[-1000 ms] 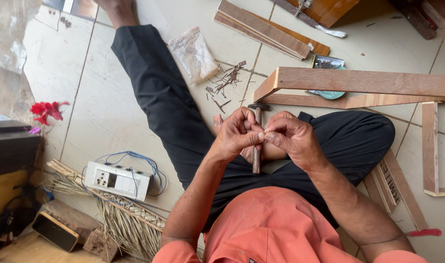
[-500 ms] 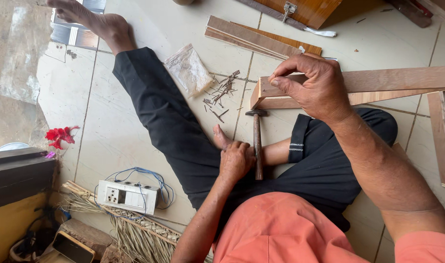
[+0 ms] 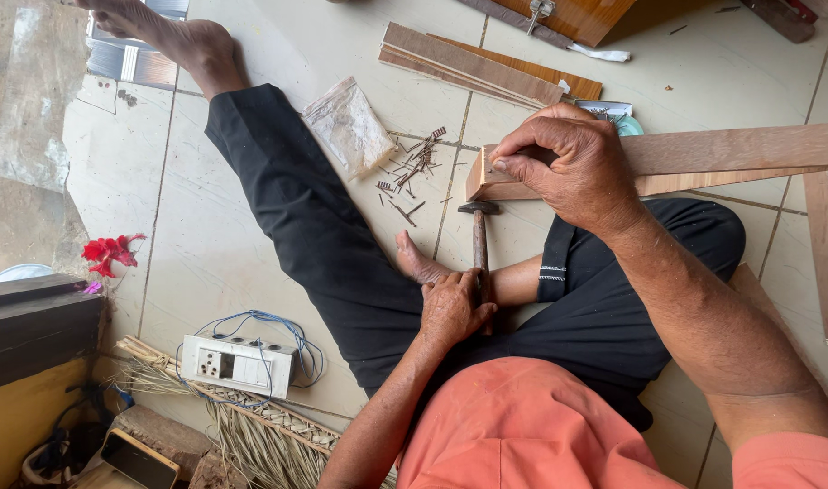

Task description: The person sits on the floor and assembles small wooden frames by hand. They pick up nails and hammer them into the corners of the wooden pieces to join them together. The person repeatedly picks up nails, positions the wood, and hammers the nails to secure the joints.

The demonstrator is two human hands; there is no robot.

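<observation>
I sit on a tiled floor with one leg stretched out. My left hand (image 3: 454, 312) grips the wooden handle of a hammer (image 3: 479, 237) over my lap, its metal head pointing away from me. My right hand (image 3: 572, 167) rests on the corner of a light wooden frame (image 3: 740, 149), fingertips pinched at the end of the joint; whether they hold a nail is hidden. A scatter of small nails (image 3: 412, 167) lies on the tiles just left of that corner, beside a clear plastic bag (image 3: 349, 127).
Wooden slats (image 3: 473, 63) and a brown cabinet piece (image 3: 577, 14) lie at the far side. Another frame bar (image 3: 826, 263) runs down the right edge. A white switch box with blue wires (image 3: 237, 365), a straw broom (image 3: 251, 426) and a red flower (image 3: 110, 252) are at left.
A second ago both hands were together at the hammer over my lap. My right hand has since reached out to the frame corner, while my left hand keeps the hammer.
</observation>
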